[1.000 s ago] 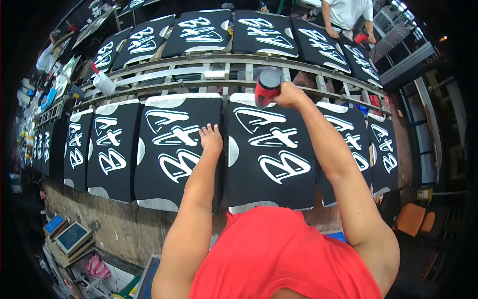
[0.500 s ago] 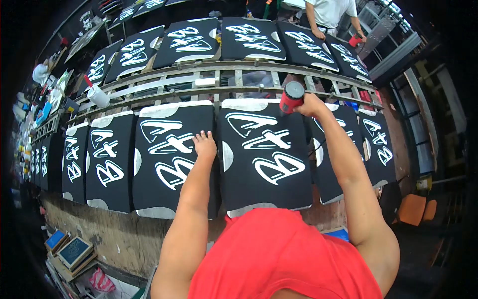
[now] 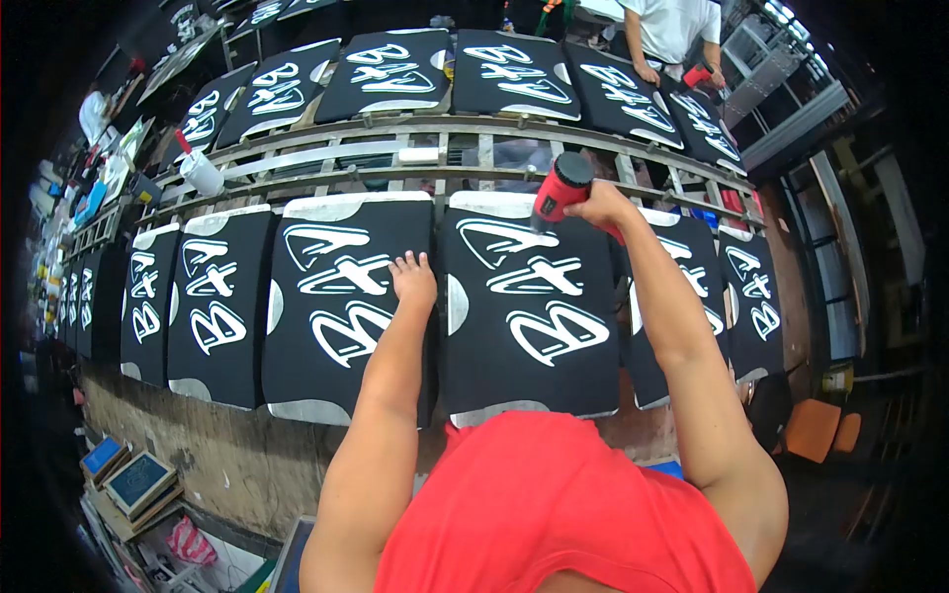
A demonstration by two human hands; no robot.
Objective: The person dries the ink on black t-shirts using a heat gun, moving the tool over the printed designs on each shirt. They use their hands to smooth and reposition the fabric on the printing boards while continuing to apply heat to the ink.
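Observation:
My right hand (image 3: pixel 606 206) grips a red and black heat gun (image 3: pixel 561 192), its nozzle tilted down over the upper part of a black printed fabric panel (image 3: pixel 479 371). Bold white lettering (image 3: pixel 556 334) runs across that panel. To the left, my left hand (image 3: pixel 413 277) lies with its fingers spread on the right edge of a neighbouring black panel (image 3: pixel 400 219), beside its white letters. It holds nothing. Both panels lie flat on boards with pale rounded edges showing.
More black printed panels (image 3: pixel 219 287) line both sides of a slatted rail frame (image 3: pixel 336 176). A white container (image 3: pixel 202 173) with a red handle stands on the rails. Across the table, a person in a white shirt (image 3: pixel 674 30) holds another red heat gun (image 3: pixel 696 75). Framed screens (image 3: pixel 143 484) sit lower left.
My right hand has swung the heat gun slightly left, and its nozzle now tilts down toward the top letter. My left hand stays on its panel while the view shifts a little.

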